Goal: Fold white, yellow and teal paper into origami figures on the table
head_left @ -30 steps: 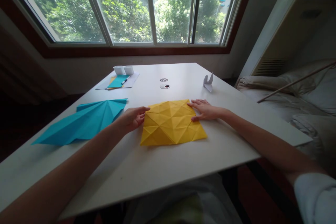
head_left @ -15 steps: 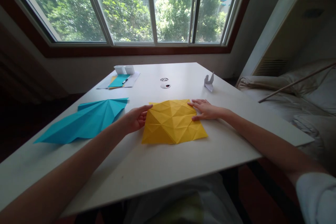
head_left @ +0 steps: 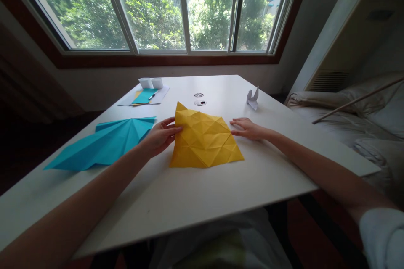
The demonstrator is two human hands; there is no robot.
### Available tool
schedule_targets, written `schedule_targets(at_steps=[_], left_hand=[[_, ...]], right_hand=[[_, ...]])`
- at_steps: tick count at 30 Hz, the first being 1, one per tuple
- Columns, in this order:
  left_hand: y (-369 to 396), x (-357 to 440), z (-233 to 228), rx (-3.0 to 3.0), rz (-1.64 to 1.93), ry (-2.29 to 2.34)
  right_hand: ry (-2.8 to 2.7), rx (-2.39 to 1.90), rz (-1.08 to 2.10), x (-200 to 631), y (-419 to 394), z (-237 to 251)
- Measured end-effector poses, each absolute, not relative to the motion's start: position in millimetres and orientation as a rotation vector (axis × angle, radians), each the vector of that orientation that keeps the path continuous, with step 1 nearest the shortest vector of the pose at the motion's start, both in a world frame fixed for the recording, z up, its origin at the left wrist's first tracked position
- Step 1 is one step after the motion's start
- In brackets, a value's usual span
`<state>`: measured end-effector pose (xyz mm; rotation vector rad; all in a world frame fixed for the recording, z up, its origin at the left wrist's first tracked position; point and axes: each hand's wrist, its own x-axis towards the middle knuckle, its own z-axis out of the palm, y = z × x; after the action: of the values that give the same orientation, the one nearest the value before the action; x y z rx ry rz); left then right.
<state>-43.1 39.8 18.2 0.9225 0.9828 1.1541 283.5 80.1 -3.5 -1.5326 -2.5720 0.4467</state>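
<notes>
A creased sheet of yellow paper [head_left: 205, 141] lies in front of me on the white table, its far left corner raised. My left hand [head_left: 162, 135] pinches the sheet's left edge between thumb and fingers. My right hand [head_left: 248, 128] rests on the table just beyond the sheet's right edge, fingers stretched out and holding nothing; whether a fingertip touches the paper I cannot tell. Left of my left hand, a folded sheet of blue paper [head_left: 107, 145] with fan-like creases lies partly behind my forearm.
A white folded paper figure [head_left: 252, 98] stands at the far right of the table [head_left: 195, 201]. At the far left are small white paper boxes [head_left: 150, 83], blue paper [head_left: 144, 96] and a pen [head_left: 153, 94]. Round inserts [head_left: 200, 102] sit mid-table. A padded sofa [head_left: 344, 105] stands at right.
The left side of the yellow paper has come up, with its far corner now pointing upward. The sheet has shifted slightly left, and my right hand has come off its right edge.
</notes>
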Motion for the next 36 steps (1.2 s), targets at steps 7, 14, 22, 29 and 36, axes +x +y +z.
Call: schedule_targets(at_steps=[7, 14, 22, 29, 36], left_hand=[[40, -44, 18, 0.970, 1.192, 0.930], [43, -45, 15, 0.943, 1.206, 1.002], [50, -55, 9, 1.160, 1.132, 1.232], [51, -60, 9, 1.608, 1.015, 1.416], [61, -75, 4, 2.140, 0.829, 1.400]], right_hand=[[-2.364, -1.197, 0.783, 276, 78, 0], [-1.965, -1.097, 1.147, 281, 84, -3], [-1.960, -1.093, 1.121, 291, 93, -8], [-2.000, -1.106, 1.010, 291, 92, -7], [-2.191, -1.080, 0.818, 291, 91, -6]])
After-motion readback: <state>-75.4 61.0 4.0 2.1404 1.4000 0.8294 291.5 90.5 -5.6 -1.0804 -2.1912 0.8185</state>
